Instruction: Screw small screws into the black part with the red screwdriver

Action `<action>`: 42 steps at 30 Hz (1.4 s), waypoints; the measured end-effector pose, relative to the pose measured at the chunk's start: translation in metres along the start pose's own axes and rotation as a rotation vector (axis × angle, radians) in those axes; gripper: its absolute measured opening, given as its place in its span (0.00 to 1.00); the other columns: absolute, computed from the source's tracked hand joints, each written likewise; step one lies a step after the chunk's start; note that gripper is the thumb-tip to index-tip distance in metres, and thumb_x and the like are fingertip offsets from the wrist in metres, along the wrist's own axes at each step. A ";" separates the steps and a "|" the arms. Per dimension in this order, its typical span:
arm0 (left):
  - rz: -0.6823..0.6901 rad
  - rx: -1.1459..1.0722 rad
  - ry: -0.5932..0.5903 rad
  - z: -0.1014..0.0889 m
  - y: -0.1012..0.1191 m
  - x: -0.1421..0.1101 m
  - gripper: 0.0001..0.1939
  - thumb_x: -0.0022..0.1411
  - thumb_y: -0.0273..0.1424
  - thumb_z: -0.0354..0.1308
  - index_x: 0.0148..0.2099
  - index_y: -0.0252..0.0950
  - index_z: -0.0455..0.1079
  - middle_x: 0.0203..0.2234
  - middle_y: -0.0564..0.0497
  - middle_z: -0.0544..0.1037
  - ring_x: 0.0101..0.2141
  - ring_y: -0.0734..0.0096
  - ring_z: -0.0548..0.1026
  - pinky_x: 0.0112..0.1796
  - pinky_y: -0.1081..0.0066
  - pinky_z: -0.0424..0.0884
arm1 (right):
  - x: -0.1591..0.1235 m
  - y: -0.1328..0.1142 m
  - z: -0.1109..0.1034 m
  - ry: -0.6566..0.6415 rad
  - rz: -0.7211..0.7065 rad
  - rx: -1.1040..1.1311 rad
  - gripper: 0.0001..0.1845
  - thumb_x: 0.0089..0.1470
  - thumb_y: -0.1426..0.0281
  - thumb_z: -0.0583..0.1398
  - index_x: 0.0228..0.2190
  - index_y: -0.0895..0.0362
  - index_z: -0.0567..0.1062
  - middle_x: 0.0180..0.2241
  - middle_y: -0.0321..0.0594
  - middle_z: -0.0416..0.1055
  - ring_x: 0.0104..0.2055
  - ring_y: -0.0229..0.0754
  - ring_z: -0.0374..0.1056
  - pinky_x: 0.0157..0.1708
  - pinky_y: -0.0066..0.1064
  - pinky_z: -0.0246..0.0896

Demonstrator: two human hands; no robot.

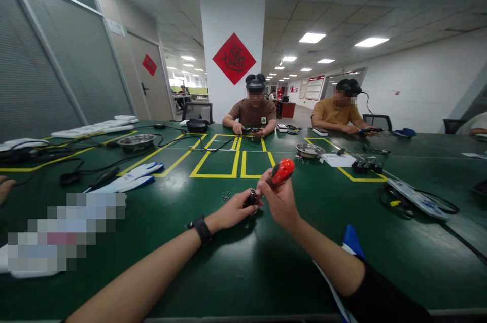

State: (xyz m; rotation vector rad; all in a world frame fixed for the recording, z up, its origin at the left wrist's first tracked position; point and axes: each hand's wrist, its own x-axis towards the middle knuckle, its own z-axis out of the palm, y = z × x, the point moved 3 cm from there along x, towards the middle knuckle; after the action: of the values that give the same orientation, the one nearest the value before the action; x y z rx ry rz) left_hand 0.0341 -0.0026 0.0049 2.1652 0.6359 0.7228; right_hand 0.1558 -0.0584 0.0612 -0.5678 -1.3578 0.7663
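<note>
My right hand (282, 202) is closed around a screwdriver (283, 171) with a rounded red and dark handle. The handle tilts up to the right, and its lower end points toward my left hand. My left hand (234, 210), with a dark watch on the wrist, grips a small black part (250, 198) with a shiny ring-like top; its exact kind is unclear. Fingers of both hands meet close to this part, low over the table, and the screwdriver's tip is hidden there. Several tiny metal pieces (226, 196), perhaps screws, lie just beyond my left hand.
Yellow tape outlines mark the green table (182, 267). Metal bowls (310, 150) (137, 141) stand farther back. White-and-blue gloves (133, 177) lie left; black blocks (367, 166) and a cabled power strip (416, 199) lie right. Two people (254, 110) (337, 110) with headgear sit opposite.
</note>
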 end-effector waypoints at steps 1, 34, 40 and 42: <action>-0.001 -0.006 -0.001 0.000 0.000 0.000 0.14 0.59 0.27 0.53 0.48 0.33 0.63 0.41 0.48 0.74 0.42 0.67 0.71 0.47 0.65 0.66 | -0.001 0.001 -0.001 0.008 -0.005 0.003 0.10 0.53 0.69 0.59 0.37 0.52 0.62 0.27 0.31 0.62 0.27 0.34 0.61 0.30 0.30 0.61; -0.002 -0.024 -0.012 0.001 0.000 -0.001 0.13 0.60 0.29 0.52 0.48 0.34 0.63 0.40 0.47 0.75 0.41 0.67 0.72 0.46 0.65 0.67 | 0.001 0.003 -0.005 0.094 -0.014 0.080 0.12 0.53 0.68 0.57 0.40 0.53 0.64 0.27 0.31 0.63 0.25 0.34 0.62 0.29 0.28 0.62; -0.002 -0.012 0.001 0.001 0.000 -0.002 0.13 0.59 0.29 0.52 0.48 0.34 0.63 0.40 0.48 0.75 0.41 0.67 0.72 0.46 0.64 0.67 | 0.001 -0.006 0.001 0.064 -0.052 0.000 0.12 0.54 0.66 0.56 0.41 0.54 0.63 0.41 0.41 0.69 0.36 0.38 0.66 0.44 0.37 0.62; -0.004 0.013 0.006 0.001 0.000 -0.002 0.13 0.59 0.29 0.53 0.47 0.34 0.63 0.40 0.47 0.75 0.41 0.66 0.72 0.46 0.64 0.66 | 0.001 -0.007 0.002 0.033 -0.025 -0.011 0.10 0.53 0.66 0.58 0.37 0.53 0.63 0.36 0.39 0.71 0.32 0.37 0.66 0.38 0.36 0.64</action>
State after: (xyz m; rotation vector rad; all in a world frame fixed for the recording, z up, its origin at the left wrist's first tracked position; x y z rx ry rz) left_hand 0.0337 -0.0045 0.0042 2.1740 0.6496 0.7257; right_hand 0.1549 -0.0621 0.0680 -0.5688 -1.3367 0.7272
